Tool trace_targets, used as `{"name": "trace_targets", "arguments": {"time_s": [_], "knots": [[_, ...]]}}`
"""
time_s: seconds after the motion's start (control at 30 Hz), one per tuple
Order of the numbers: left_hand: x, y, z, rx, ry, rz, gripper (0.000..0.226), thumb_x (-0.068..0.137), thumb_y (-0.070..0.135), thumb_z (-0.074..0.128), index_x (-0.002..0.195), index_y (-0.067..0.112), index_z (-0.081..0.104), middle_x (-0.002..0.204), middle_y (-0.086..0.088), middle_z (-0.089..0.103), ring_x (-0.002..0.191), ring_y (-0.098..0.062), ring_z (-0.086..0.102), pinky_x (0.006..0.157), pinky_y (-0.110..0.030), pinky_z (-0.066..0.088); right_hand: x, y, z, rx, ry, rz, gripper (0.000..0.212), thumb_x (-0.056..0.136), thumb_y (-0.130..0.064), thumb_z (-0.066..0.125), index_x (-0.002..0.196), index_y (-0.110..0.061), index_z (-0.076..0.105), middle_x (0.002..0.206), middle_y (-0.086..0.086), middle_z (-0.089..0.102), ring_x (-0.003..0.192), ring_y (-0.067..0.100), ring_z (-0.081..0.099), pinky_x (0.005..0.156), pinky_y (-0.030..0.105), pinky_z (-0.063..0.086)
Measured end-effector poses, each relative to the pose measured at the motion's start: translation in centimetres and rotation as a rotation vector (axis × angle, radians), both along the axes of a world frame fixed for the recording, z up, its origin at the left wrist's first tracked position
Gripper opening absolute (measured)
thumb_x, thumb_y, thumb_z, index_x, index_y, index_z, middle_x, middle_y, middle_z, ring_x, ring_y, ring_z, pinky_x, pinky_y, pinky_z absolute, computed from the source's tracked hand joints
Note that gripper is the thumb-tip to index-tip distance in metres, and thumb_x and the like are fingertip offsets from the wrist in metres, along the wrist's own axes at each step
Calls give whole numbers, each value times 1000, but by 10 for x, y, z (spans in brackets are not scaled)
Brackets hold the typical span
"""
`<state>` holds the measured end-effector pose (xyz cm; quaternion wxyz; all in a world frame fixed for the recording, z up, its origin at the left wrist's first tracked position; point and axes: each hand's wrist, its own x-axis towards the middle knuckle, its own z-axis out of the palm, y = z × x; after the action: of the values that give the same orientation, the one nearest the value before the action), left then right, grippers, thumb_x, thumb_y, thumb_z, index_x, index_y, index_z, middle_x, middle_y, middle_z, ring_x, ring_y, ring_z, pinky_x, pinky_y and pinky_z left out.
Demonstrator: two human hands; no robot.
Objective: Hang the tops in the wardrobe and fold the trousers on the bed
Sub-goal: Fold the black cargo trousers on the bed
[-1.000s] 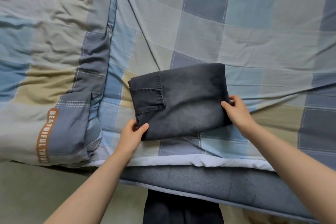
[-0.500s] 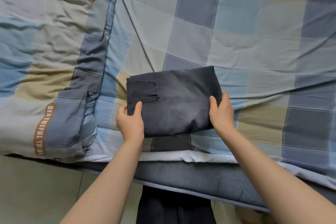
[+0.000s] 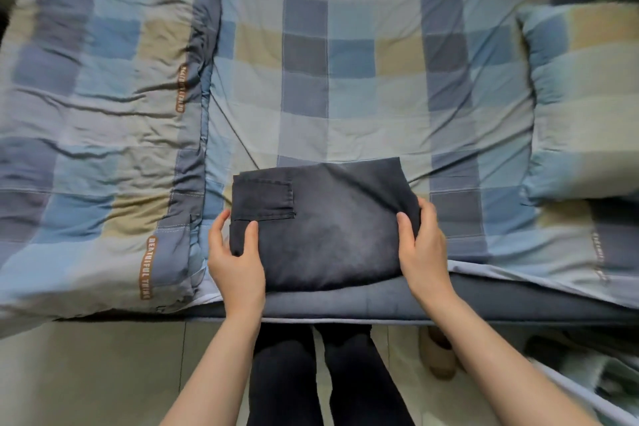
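Since a second ago we move both hands from the near corners of the jeans (image 3: 325, 221) onto their sides. Left hand (image 3: 235, 259) now grips the left edge, thumb on top; right hand (image 3: 422, 245) grips the right edge. The jeans now overhang the bed's (image 3: 345, 86) near edge.
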<state>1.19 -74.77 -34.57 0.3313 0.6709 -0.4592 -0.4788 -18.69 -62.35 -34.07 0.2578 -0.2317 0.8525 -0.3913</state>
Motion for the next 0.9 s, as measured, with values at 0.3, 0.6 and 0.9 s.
{"name": "trace_targets", "arguments": {"time_s": [0.3,0.6,0.9], "knots": [[-14,-5,122,-114,139,-305,33,93,30,64,124,38,58,124,3,64,116,-13,60,100,-43,50,28,44,138,-135,188,-334,30,98,-19,49,128,-13,49,119,-4,58,109,12,54,88,15,39],[-21,38,187,-89,293,-820,31,95,19,62,124,29,59,123,4,64,110,-6,62,94,-22,52,131,137,187,-140,250,-881,32,98,-27,49,129,-21,46,122,-5,58,111,15,56,89,29,45],[-11,175,210,-78,323,-1393,32,92,17,65,122,27,60,123,5,64,119,-12,59,104,-38,48,254,267,211,118,530,-1287,37,93,-19,50,130,-11,53,114,9,55,100,-6,42,89,-5,26]]}}
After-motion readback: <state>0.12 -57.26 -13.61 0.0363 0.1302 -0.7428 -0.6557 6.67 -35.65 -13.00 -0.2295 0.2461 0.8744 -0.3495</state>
